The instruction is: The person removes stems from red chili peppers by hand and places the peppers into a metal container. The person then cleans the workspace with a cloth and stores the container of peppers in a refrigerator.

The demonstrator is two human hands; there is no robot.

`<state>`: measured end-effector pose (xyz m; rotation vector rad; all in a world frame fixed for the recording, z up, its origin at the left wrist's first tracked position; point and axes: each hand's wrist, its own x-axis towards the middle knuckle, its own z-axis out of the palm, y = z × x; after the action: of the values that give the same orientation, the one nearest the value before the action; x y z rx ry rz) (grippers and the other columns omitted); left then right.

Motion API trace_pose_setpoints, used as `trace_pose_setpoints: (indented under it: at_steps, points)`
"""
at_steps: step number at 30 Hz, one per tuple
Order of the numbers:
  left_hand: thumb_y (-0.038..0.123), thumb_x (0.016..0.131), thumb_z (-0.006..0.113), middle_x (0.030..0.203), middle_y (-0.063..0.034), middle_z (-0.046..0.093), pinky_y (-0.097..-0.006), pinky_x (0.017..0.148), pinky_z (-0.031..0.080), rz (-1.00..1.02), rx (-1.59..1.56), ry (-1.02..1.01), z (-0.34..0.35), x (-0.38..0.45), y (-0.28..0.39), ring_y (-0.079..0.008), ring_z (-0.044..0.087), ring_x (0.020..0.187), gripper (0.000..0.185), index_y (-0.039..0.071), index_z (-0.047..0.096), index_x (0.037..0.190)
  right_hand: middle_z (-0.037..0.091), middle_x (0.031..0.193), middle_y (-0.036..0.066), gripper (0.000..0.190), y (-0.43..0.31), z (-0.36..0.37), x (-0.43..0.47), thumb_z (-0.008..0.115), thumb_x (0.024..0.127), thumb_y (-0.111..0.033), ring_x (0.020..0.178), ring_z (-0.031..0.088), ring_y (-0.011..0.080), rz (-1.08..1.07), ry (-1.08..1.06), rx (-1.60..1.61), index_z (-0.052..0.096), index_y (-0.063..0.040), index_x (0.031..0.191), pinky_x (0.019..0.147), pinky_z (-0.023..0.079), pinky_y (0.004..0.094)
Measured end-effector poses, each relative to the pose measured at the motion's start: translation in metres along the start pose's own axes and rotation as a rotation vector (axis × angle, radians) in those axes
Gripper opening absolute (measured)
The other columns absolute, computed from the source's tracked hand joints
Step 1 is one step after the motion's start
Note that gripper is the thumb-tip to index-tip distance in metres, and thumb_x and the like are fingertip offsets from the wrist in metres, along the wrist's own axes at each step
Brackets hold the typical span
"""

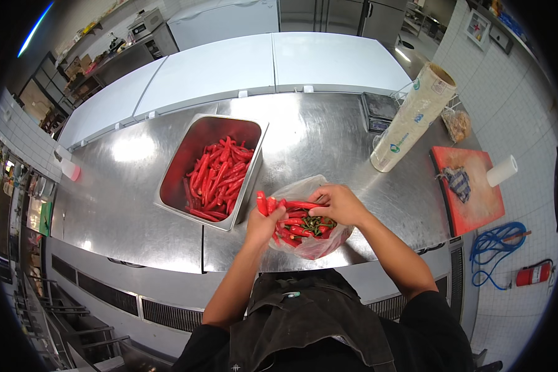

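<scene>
My left hand (264, 223) is closed around several red chili peppers (262, 203) at the left side of a clear plastic bag (307, 249). The bag holds more red chilies and a cluster of green stems (314, 224). Above its right side, my right hand (337, 203) grips the stem end of a long red chili (302, 204), whose other end reaches towards my left hand. To the left stands a deep steel pan (259, 160) with a heap of red chilies (218, 179) without visible green stems. Both bag and pan rest on a steel worktop (135, 200).
A large roll of plastic film (411, 121) stands right of the bag, before a scale (380, 111). Farther right, a red cutting board (481, 204) holds a striped cloth (458, 183) and a white roll (502, 171). A bottle of pink liquid (69, 169) is at far left.
</scene>
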<state>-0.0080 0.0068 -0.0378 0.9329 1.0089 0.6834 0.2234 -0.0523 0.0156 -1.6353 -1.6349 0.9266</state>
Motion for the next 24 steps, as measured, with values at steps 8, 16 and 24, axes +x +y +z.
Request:
trace_pose_setpoints:
  at_steps: [8,16,24]
  points:
    - [0.016,0.083,0.08,0.092,-0.0189,0.072,-0.0425,0.076,0.055,0.716,0.873,0.009,0.015,-0.051,0.037,-0.0389,0.071,0.087,0.038,0.003,0.063,0.113,0.073,0.087,0.012,0.032,-0.041,-0.02,-0.013,0.086,0.074,-0.012,0.081,0.071,0.0229,-0.005,-0.103,-0.044,0.073,-0.003,0.102,0.074,0.055,0.0336]
    - [0.017,0.076,0.089,0.089,-0.0139,0.071,-0.0373,0.076,0.056,0.656,0.665,0.04,0.021,-0.043,0.039,-0.0283,0.073,0.082,0.044,0.004,0.058,0.104,0.074,0.084,0.006,0.025,-0.027,0.015,-0.003,0.084,0.085,-0.017,0.081,0.07,0.0134,0.023,0.028,0.539,0.073,0.001,0.098,0.073,0.054,0.0271]
    - [0.015,0.076,0.088,0.091,-0.0112,0.068,-0.0349,0.078,0.054,0.654,0.58,-0.006,0.006,-0.036,0.028,-0.0224,0.068,0.083,0.044,0.004,0.057,0.105,0.071,0.093,0.007,0.012,-0.004,0.042,-0.001,0.069,0.098,-0.012,0.084,0.068,0.0131,0.246,-0.05,1.236,0.071,0.0,0.097,0.079,0.055,0.0256]
